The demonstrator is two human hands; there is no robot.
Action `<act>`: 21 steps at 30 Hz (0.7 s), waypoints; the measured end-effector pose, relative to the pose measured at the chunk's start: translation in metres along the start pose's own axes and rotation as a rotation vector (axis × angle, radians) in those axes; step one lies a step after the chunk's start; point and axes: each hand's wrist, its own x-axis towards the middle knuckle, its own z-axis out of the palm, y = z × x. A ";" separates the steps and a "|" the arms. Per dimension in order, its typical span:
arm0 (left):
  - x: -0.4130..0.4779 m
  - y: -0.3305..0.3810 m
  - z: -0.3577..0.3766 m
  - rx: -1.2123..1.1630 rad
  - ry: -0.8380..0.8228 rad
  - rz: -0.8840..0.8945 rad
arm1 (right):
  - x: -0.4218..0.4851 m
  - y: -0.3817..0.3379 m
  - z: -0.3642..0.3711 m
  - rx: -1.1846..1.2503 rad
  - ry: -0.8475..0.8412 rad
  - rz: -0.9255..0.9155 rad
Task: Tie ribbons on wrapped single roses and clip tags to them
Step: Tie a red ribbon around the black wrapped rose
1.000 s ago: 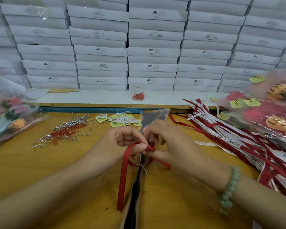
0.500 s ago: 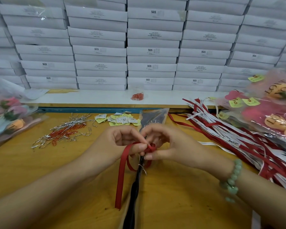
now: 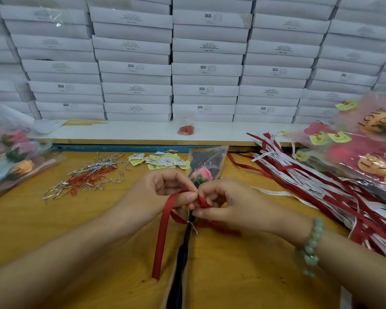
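A single pink rose in a dark clear-edged wrapper [image 3: 206, 166] lies lengthwise on the wooden table [image 3: 54, 219], its bloom pointing away from me. A silver twist tie [image 3: 194, 227] binds the sleeve's neck. A red ribbon [image 3: 163, 237] is looped around the stem just above that tie. My left hand [image 3: 163, 192] pinches one loop of the ribbon, and its long tail hangs toward me. My right hand [image 3: 230, 204] pinches the other part of the ribbon at the stem; a short red tail shows beneath it. Small yellow and white tags [image 3: 163, 161] lie in a heap behind my hands.
Silver and red twist ties [image 3: 89, 177] are scattered at the left. Loose red and white ribbons [image 3: 310, 181] pile up at the right, under wrapped roses with yellow tags [image 3: 366, 152]. More wrapped roses [image 3: 11, 157] lie far left. A jar of red clips [image 3: 186, 127] stands before stacked white boxes [image 3: 205, 70].
My hands have parted slightly, so the pink bloom now shows between them. The right hand has shifted right and re-gripped the ribbon at the stem. The rose stays in place.
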 end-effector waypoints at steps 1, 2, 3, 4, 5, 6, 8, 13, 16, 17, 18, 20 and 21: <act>0.000 0.000 0.000 0.006 -0.003 0.002 | 0.000 0.000 0.001 0.030 0.001 0.015; 0.000 0.000 0.001 0.012 -0.004 0.005 | 0.001 0.001 0.001 0.084 -0.003 0.035; 0.000 0.001 0.001 0.020 -0.004 0.009 | 0.001 0.001 0.001 0.151 -0.011 0.060; 0.000 0.001 0.001 0.030 -0.005 0.014 | 0.002 0.001 0.000 0.217 -0.022 0.083; 0.000 0.001 0.001 0.040 -0.009 0.018 | 0.002 0.002 -0.002 0.267 -0.032 0.103; 0.001 0.001 0.000 0.049 -0.016 0.020 | 0.003 0.002 -0.004 0.293 -0.044 0.114; 0.002 0.002 -0.003 0.076 -0.038 0.021 | 0.003 0.002 -0.010 0.291 -0.083 0.105; 0.005 0.005 -0.012 0.162 -0.144 0.025 | -0.003 -0.003 -0.027 0.013 -0.180 0.099; 0.005 0.005 -0.016 0.228 -0.217 0.028 | -0.006 -0.010 -0.038 -0.168 -0.232 0.101; 0.006 0.005 -0.018 0.244 -0.232 0.034 | -0.007 -0.013 -0.042 -0.188 -0.250 0.107; 0.006 0.005 -0.019 0.255 -0.242 0.039 | -0.008 -0.015 -0.045 -0.198 -0.270 0.119; 0.006 0.007 -0.022 0.275 -0.262 0.046 | -0.010 -0.015 -0.052 -0.193 -0.306 0.182; 0.006 0.007 -0.024 0.280 -0.281 0.048 | -0.011 -0.014 -0.054 -0.195 -0.317 0.215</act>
